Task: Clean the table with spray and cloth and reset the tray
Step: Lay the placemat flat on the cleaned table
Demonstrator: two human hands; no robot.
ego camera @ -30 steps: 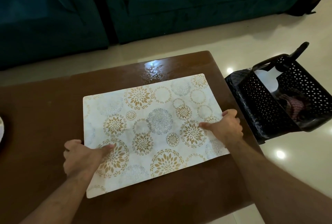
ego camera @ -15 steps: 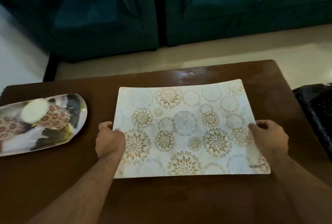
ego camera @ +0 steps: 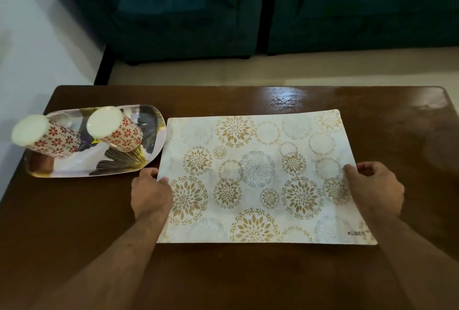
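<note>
I see the white, gold-flowered rectangular placemat [ego camera: 260, 175] lying mid-way on the brown wooden table [ego camera: 248, 272]; left of it, the oval printed tray [ego camera: 104, 163] carries two floral cups [ego camera: 116, 133], teal sofas [ego camera: 248, 6] behind.

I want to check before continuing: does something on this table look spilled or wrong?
Yes. A wet, shiny patch lies on the table just beyond the placemat, probably undried spray. The two cups stand upside down on the tray, apparently deliberately.

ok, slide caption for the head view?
Both hands grip a placemat beside the tray of cups.
</note>
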